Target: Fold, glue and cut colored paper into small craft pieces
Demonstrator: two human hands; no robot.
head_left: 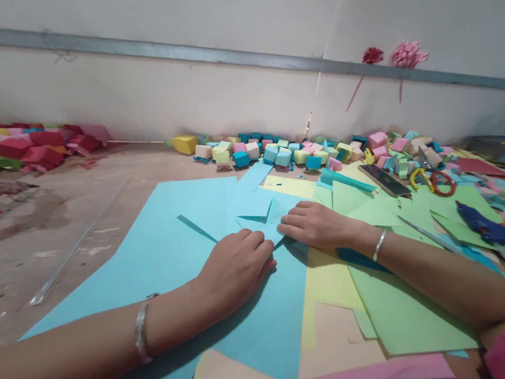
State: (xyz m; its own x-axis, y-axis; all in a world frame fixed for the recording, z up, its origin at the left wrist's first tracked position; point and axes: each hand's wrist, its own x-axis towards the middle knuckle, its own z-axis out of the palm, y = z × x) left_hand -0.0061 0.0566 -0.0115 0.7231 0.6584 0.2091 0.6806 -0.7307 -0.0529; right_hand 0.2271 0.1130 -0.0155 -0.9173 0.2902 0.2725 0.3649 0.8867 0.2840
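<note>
My left hand (237, 269) has its fingers curled together and pressed down on a small folded piece of light-blue paper (254, 208). On the other side of that piece, my right hand (313, 224) pinches its edge with bent fingers; the thumb is hidden. Raised flaps of the piece cast dark edges toward the left and middle. Beneath both hands lies a large light-blue sheet (152, 261). Green paper sheets (406, 300) are spread under my right forearm, with yellow paper (330, 283) beside them.
Small folded paper boxes (282, 155) line the wall, and a heap of red ones (41, 151) sits at left. To the right are a phone (384, 180), scissors (433, 182) and a blue glue gun (488, 226). A clear glue stick (79, 245) lies left; paper flowers (408, 55) hang above.
</note>
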